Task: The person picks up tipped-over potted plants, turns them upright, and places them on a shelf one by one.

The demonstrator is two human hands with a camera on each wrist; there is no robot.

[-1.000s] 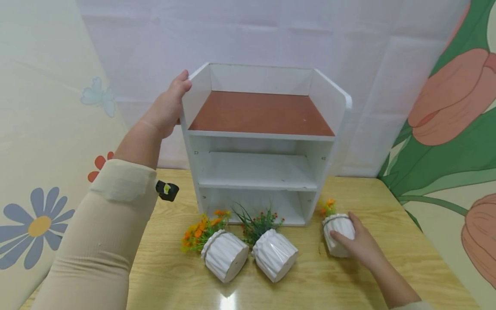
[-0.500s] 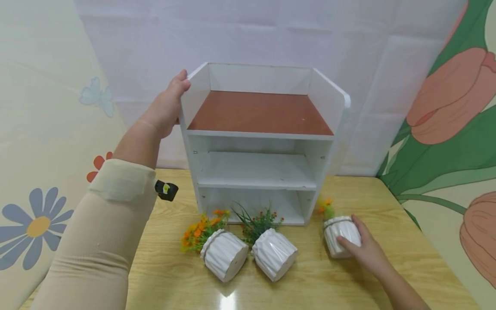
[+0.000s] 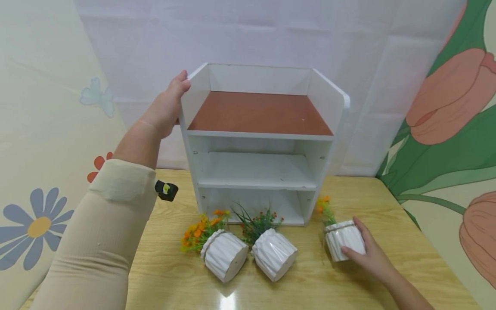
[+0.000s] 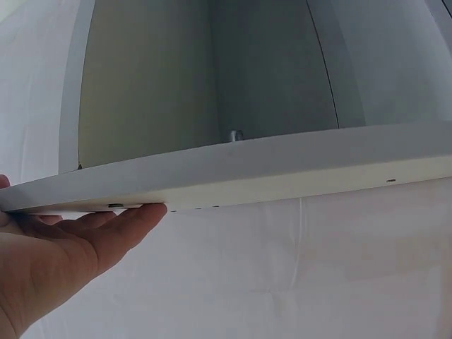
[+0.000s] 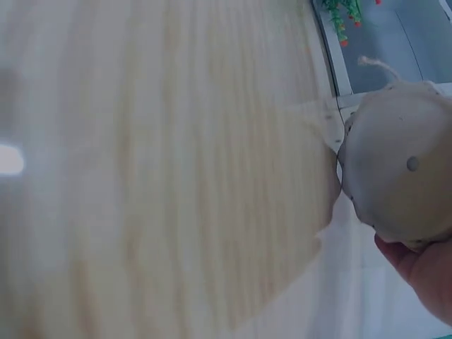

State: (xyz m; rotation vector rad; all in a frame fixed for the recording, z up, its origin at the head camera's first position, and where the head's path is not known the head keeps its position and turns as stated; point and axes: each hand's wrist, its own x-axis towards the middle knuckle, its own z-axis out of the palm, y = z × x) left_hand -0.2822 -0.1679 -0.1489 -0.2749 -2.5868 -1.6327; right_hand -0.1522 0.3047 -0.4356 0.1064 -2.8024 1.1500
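A white shelf unit (image 3: pixel 257 185) with a brown top board stands at the back of the table. My left hand (image 3: pixel 166 105) grips its left side panel; in the left wrist view the fingers (image 4: pixel 120 229) lie along the panel's outer face, the thumb at its edge. On the right, my right hand (image 3: pixel 368 254) holds a white fluted flower pot (image 3: pixel 344 241) with orange flowers, tilted to the left. The pot's round bottom (image 5: pixel 406 169) faces the right wrist camera. Two more white pots lie on their sides in front of the shelf, one with orange flowers (image 3: pixel 199 232), one with red-berried greenery (image 3: pixel 261 226).
The wooden table (image 3: pixel 170 275) runs back to a white cloth backdrop (image 3: pixel 271 34). A flower-painted panel stands at the left (image 3: pixel 38 129) and a tulip-painted panel (image 3: pixel 457 99) at the right. A small black device (image 3: pixel 166 190) sits at my left sleeve.
My right hand has shifted slightly right and toward me with its pot, which has tipped further to the left. My left hand, the shelf unit and the two lying pots look the same.
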